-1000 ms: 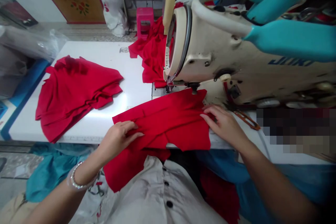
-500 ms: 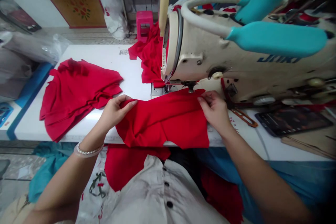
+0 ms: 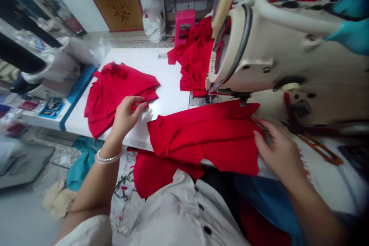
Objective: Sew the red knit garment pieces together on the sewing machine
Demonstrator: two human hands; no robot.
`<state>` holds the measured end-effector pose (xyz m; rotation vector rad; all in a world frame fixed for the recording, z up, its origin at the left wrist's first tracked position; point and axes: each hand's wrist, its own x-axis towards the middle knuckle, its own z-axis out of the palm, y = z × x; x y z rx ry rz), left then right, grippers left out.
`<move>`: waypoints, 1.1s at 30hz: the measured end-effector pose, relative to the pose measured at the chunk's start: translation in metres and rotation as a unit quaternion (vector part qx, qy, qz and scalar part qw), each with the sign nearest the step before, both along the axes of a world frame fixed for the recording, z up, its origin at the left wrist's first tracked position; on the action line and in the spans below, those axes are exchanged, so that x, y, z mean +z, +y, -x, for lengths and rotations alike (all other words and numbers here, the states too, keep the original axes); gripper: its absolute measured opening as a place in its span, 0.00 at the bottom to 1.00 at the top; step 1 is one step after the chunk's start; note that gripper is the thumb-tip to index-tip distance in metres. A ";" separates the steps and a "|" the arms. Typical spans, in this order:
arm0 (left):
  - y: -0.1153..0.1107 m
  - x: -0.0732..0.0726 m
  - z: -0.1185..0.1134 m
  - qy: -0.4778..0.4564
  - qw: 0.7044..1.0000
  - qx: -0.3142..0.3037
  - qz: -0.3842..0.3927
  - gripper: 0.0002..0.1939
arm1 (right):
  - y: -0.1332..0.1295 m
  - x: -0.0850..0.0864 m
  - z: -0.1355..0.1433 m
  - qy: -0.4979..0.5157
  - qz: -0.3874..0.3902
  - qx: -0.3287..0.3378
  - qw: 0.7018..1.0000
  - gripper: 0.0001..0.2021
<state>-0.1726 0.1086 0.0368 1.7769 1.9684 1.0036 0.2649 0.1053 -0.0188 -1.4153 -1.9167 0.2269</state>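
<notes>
Panel: creased, broad piece of red cloth, lying along the near edge of the smooth white table; one counted, probably set there for easy reach.
Right hand: one, at the panel's right edge, thumb and forefinger spread; likely steadying the cloth, though a firm grip cannot be told.
Left hand: one, over the pile's near right side, thumb and fingertip narrowly apart; contact with cloth cannot be told.
Pile: loosely layered red fabric, left; one, layers uncountable, apparently placed clear of the machine.
Machine: bulky cream metal sewing machine, right; one, beyond the panel.
Heap: crumpled red fabric, far side; one, pieces uncountable.
Stool: pink plastic stool, far; one.
</notes>
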 end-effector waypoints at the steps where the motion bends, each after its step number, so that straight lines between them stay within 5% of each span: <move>1: -0.004 -0.001 0.002 -0.022 1.000 0.004 0.010 0.16 | -0.001 0.002 0.002 -0.012 0.000 0.000 1.000 0.17; 7: -0.057 0.009 -0.005 -0.130 0.988 -0.004 0.080 0.15 | -0.045 0.025 0.005 0.025 0.031 -0.107 0.993 0.19; 10: -0.099 0.008 -0.010 -0.215 0.934 -0.111 0.261 0.17 | -0.087 0.020 -0.012 0.100 0.115 -0.185 0.971 0.14; 13: -0.130 -0.023 -0.028 -0.284 0.850 -0.191 0.401 0.18 | -0.119 -0.011 -0.029 0.147 0.290 -0.158 0.932 0.21; 18: -0.135 -0.102 -0.098 -0.442 0.824 -0.118 0.335 0.31 | -0.126 -0.072 -0.006 0.323 0.401 -0.092 0.852 0.31; 21: -0.137 -0.119 -0.130 -0.458 0.798 -0.120 0.373 0.30 | -0.124 -0.075 0.013 0.380 0.447 -0.044 0.809 0.28; 24: -0.153 -0.110 -0.136 -0.482 0.761 -0.107 0.420 0.25 | -0.137 -0.056 0.013 0.390 0.509 -0.008 0.768 0.24; 29: -0.170 -0.079 -0.127 -0.609 0.640 -0.066 0.464 0.22 | -0.163 -0.022 -0.002 0.455 0.574 -0.003 0.681 0.29; 33: -0.169 -0.065 -0.135 -0.660 0.566 -0.073 0.488 0.18 | -0.170 -0.012 -0.008 0.520 0.589 -0.006 0.619 0.21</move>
